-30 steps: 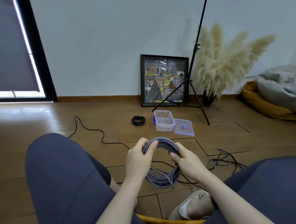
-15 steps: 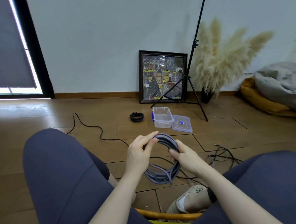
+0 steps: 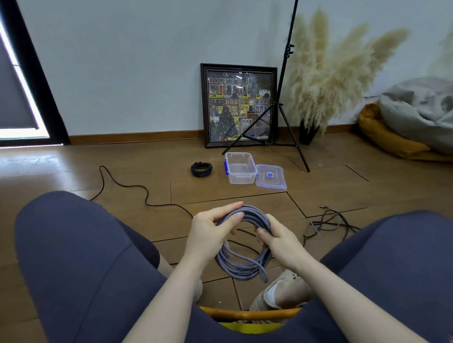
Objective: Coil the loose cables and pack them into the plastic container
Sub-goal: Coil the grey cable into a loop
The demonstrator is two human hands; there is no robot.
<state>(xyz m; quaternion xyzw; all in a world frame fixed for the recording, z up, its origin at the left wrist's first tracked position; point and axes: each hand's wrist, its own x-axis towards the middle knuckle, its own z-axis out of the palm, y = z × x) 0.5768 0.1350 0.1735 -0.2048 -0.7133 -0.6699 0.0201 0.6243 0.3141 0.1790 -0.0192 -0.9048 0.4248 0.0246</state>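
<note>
Both hands have shifted a little since a moment ago: the left hand (image 3: 210,232) now has its fingers stretched out over the top of the grey cable coil (image 3: 244,245) with the thumb tucked under, pinching the loops, where before it was curled around the side. The right hand (image 3: 278,241) grips the coil's right side, fingers wrapped round the bundle and thumb on the inside. One loose end of the coil hangs down at the bottom.

The coil is held up between the knees, above the wooden floor (image 3: 61,176). Further out toward the wall sits the clear plastic container (image 3: 240,167), open, with its lid (image 3: 271,180) lying flat, touching its right side. Just left of the container is a small black coiled cable (image 3: 201,169). A long black cable (image 3: 131,187) snakes across the floor on the left, and a tangle of loose cables (image 3: 329,222) lies off to the right, near the right knee. A tripod (image 3: 286,109) stands just behind the container, in front of a framed picture (image 3: 240,104).
</note>
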